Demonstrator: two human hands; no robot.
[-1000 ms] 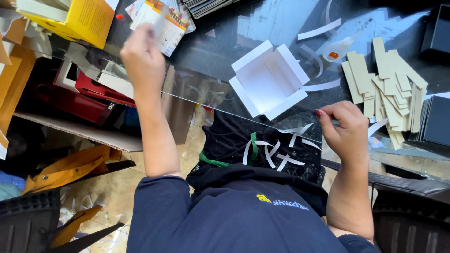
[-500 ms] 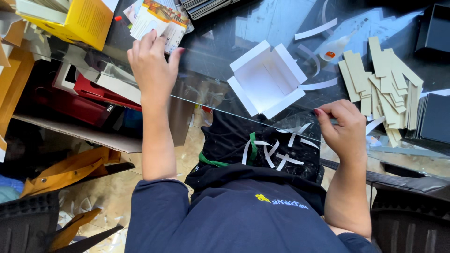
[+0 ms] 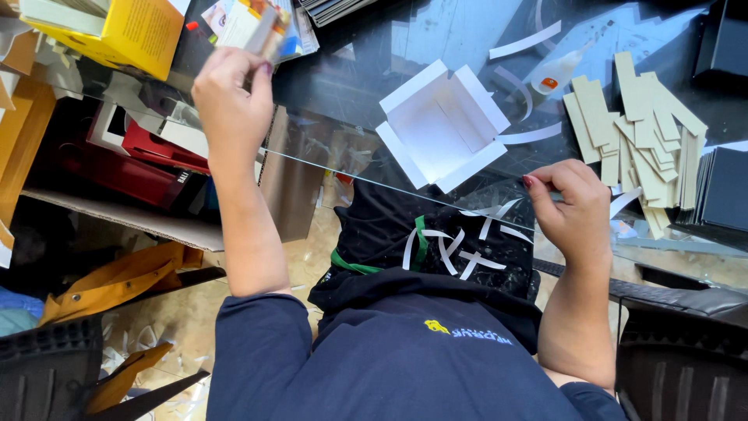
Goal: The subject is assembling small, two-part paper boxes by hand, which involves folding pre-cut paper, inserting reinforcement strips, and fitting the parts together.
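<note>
Head view: the left hand pinches a small printed card lifted clear of the glass table near its left edge. The right hand, fingers curled empty, steadies at the near edge beside the unfolded white box.

small printed card, white and orange, tilted above the glass table's far-left edge.

Left hand was raised on an extended forearm, fingers pinched shut. Right hand was curled loosely, forearm bent back toward the torso
</note>
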